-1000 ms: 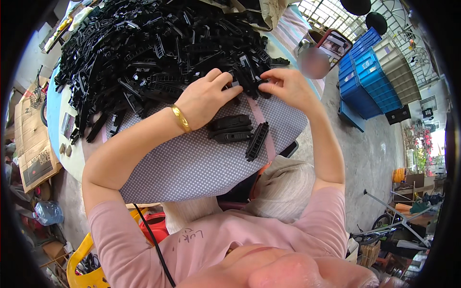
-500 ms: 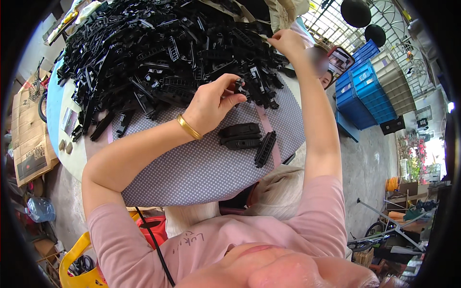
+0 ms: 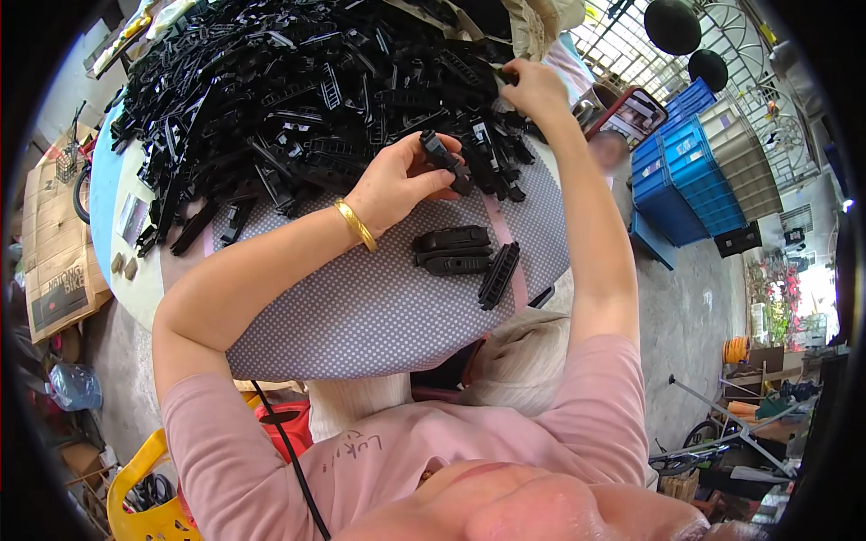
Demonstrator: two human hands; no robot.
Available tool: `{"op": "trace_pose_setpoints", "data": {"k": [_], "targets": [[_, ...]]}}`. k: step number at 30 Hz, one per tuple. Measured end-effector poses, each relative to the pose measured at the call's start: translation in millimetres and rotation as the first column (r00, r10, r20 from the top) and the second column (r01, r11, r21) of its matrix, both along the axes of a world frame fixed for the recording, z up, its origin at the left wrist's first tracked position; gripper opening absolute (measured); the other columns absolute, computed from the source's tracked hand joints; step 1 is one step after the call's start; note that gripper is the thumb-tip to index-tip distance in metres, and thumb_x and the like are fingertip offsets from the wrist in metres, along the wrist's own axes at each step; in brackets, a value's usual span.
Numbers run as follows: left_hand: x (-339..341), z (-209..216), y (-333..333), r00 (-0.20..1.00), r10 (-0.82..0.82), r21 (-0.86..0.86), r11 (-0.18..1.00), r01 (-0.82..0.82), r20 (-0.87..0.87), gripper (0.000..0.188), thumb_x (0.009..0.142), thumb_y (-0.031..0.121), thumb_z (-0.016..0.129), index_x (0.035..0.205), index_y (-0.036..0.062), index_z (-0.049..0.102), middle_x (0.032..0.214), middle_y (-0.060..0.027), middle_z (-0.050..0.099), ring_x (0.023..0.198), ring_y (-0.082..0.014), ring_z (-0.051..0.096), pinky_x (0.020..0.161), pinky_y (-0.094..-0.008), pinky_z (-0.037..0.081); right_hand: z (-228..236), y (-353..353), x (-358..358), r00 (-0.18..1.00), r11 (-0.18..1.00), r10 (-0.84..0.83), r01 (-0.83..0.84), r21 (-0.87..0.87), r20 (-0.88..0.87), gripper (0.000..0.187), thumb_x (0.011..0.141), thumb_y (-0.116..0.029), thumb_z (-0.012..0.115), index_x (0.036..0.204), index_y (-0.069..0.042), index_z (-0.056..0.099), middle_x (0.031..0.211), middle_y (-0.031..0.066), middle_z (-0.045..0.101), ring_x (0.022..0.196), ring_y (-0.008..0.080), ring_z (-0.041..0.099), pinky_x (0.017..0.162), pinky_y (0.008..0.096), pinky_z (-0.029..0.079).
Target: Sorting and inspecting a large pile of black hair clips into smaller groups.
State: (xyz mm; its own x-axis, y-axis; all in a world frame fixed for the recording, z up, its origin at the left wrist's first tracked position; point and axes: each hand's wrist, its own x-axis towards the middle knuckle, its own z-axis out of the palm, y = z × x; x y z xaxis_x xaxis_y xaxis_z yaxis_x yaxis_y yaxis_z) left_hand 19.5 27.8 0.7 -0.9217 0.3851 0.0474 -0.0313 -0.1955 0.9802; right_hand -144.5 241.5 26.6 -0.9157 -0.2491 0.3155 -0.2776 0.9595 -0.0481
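My left hand, with a gold bangle on its wrist, is closed round a small black plastic part in front of the pile. The part is tilted, its upper end showing above my fingers. At the pile's right edge my right hand has its fingers pinched together; what they hold, if anything, I cannot make out. A large heap of black plastic parts covers the far half of the table. Nearer me lie two rounded black pieces side by side, with a ribbed black piece slanted beside them.
The table wears a grey dotted cloth with a rounded near edge. Beyond my right hand are a red-framed mirror and stacked blue crates. Brown wrapping stands at the far right of the heap. A yellow chair is at lower left.
My left hand has turned and lifted slightly, and the black part in it now shows more fully. My right hand has shifted slightly left and down at the pile's edge.
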Motion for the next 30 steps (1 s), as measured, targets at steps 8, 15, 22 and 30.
{"op": "trace_pose_setpoints", "data": {"k": [8, 15, 22, 30], "targets": [[-3, -10, -4, 0.998, 0.034, 0.046, 0.998, -0.032, -0.058, 0.034, 0.081, -0.004, 0.057, 0.114, 0.0011, 0.050, 0.105, -0.0066, 0.057, 0.095, -0.0145, 0.059, 0.082, -0.0295, 0.052, 29, -16, 120, 0.839, 0.524, 0.544, -0.358, -0.773, -0.020, 0.024, 0.088, -0.011, 0.051, 0.108, -0.006, 0.061, 0.078, 0.0046, 0.063, 0.063, 0.0088, 0.054, 0.058, 0.0205, 0.044], [8, -2, 3, 0.969, 0.056, -0.112, 0.990, -0.085, -0.239, 0.035, 0.079, -0.002, 0.062, 0.112, 0.0005, 0.052, 0.096, -0.0071, 0.062, 0.086, -0.0134, 0.063, 0.079, -0.0260, 0.053, 6, -28, 169, 0.844, 0.472, 0.530, -0.211, -0.856, 0.084, 0.020, 0.092, -0.017, 0.048, 0.099, -0.002, 0.059, 0.067, -0.0020, 0.054, 0.054, 0.0032, 0.046, 0.049, 0.0180, 0.037], [9, -3, 5, 0.963, 0.149, -0.173, 0.966, -0.190, -0.225, 0.043, 0.078, -0.001, 0.063, 0.120, -0.0005, 0.050, 0.099, -0.0089, 0.062, 0.087, -0.0130, 0.062, 0.078, -0.0245, 0.052, -6, -36, 165, 0.880, 0.571, 0.466, -0.378, -0.729, -0.091, 0.016, 0.090, -0.016, 0.052, 0.094, -0.001, 0.057, 0.066, 0.0032, 0.053, 0.057, 0.0091, 0.048, 0.053, 0.0232, 0.040], [11, 1, 5, 0.980, 0.165, -0.007, 0.986, -0.167, -0.113, 0.046, 0.078, 0.009, 0.069, 0.120, -0.0005, 0.051, 0.093, -0.0066, 0.063, 0.088, -0.0107, 0.060, 0.078, -0.0228, 0.050, -9, -42, 162, 0.822, 0.647, 0.444, -0.570, -0.507, -0.358, 0.007, 0.085, -0.006, 0.055, 0.091, -0.002, 0.057, 0.079, 0.0121, 0.053, 0.065, 0.0260, 0.054, 0.055, 0.0298, 0.043]]}}
